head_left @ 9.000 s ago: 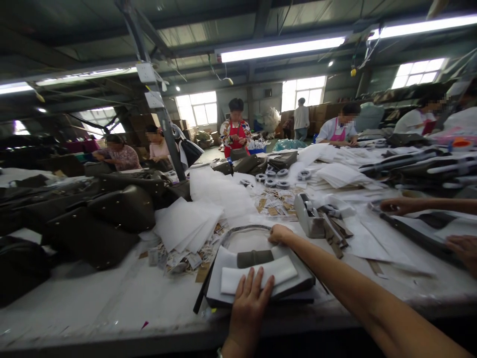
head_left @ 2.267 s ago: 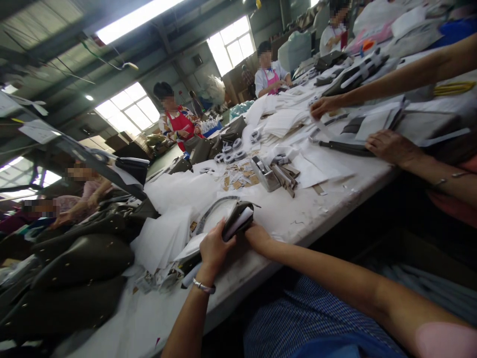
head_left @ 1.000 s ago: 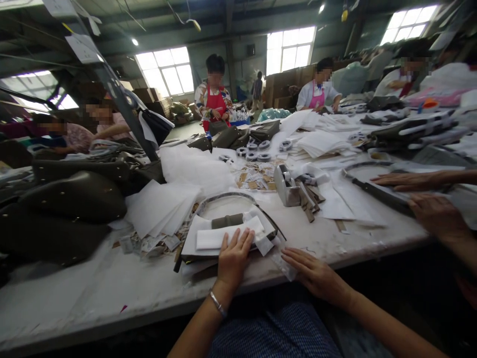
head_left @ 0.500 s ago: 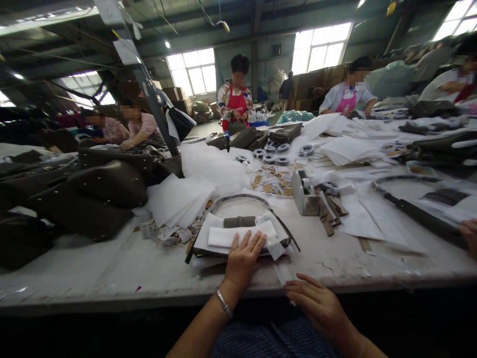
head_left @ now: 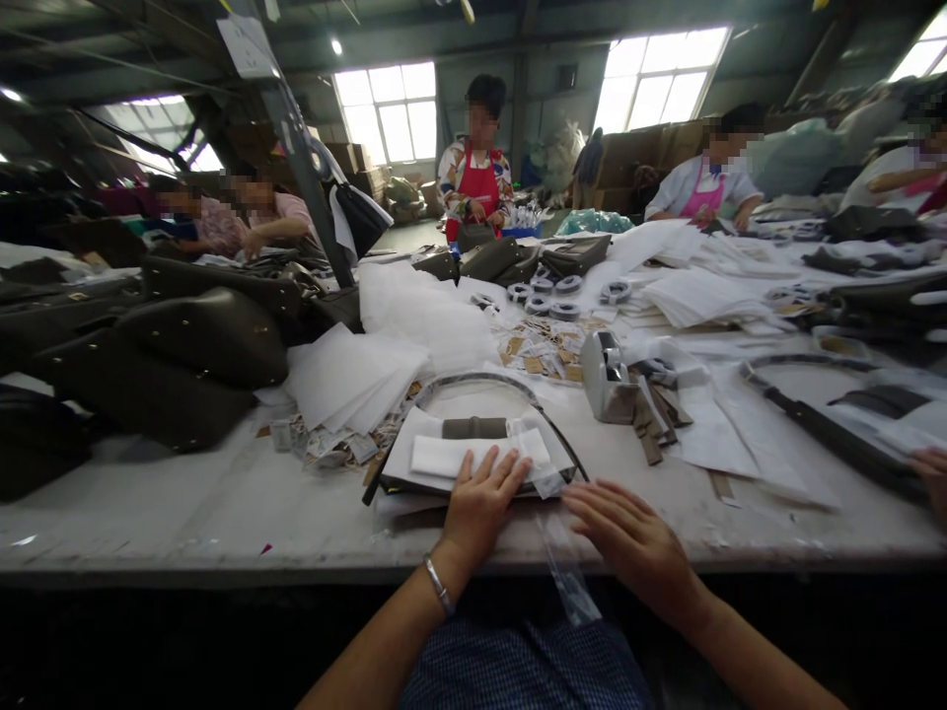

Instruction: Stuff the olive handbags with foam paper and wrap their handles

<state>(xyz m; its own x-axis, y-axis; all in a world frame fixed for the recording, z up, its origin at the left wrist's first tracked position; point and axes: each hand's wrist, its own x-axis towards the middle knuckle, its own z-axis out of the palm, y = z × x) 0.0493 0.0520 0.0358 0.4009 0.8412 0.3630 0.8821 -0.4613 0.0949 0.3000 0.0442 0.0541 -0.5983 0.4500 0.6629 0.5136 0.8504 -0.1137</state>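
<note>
In front of me a dark handbag point(head_left: 385, 485) lies on the table with its strap point(head_left: 556, 422) arched behind it. White sheeting covers it, and a folded white foam sheet point(head_left: 444, 458) rests on top beside a grey-brown wrapped piece point(head_left: 474, 428). My left hand point(head_left: 484, 498) lies flat on the foam sheet, fingers spread. My right hand point(head_left: 628, 532) is stretched out at the bag's near right corner, palm down, with nothing visible in it. Between my hands a clear plastic strip point(head_left: 566, 567) hangs over the table edge onto my checked clothing.
A tape dispenser point(head_left: 608, 380) stands right of the bag, beside brown strips point(head_left: 652, 419). White foam sheets point(head_left: 355, 380) and paper tags lie at left, near dark bags point(head_left: 199, 365). Another person's hand point(head_left: 930, 473) shows at the right edge. Several co-workers work across the table.
My right hand has moved up and forward to the bag's corner, away from the plastic strip, which now hangs loose. My left hand stays on the foam sheet. The view has shifted slightly.
</note>
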